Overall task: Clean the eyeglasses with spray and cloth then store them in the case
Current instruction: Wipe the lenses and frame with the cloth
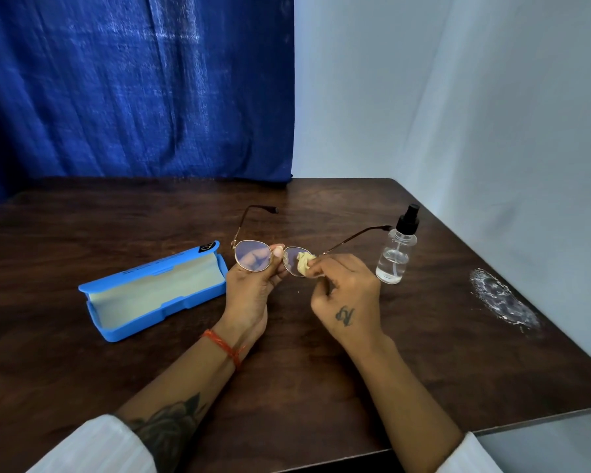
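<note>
Holding the eyeglasses (270, 256) up over the dark wooden table (321, 387) at frame centre, the left hand (253, 288) pinches the frame at the bridge, thumb tip visible between the two lenses, fingers showing through the left-of-frame lens. Right hand (347, 295) is closed around a small crumpled yellowish cloth (304, 263), pressing it onto the right-of-frame lens. Temple arms are unfolded, pointing away toward the top of frame; the right-side temple tip ends just beside the spray bottle (394, 254) in the picture, contact unclear. Spray bottle is clear with black pump top, standing upright on the table right of centre, partly filled with clear liquid. Blue eyeglass case (157, 291) lies open on the table left of centre, pale lining showing, lid hinged back toward the upper left, near the left hand but apart from it. White scuffed patch (502, 298) on the tabletop at right. Red thread bracelet (224, 346) on the left wrist, tattoos on the left forearm and back of the right hand, white sleeves at bottom edge. Blue curtain (133, 87) fills upper left, pale wall upper right.
</note>
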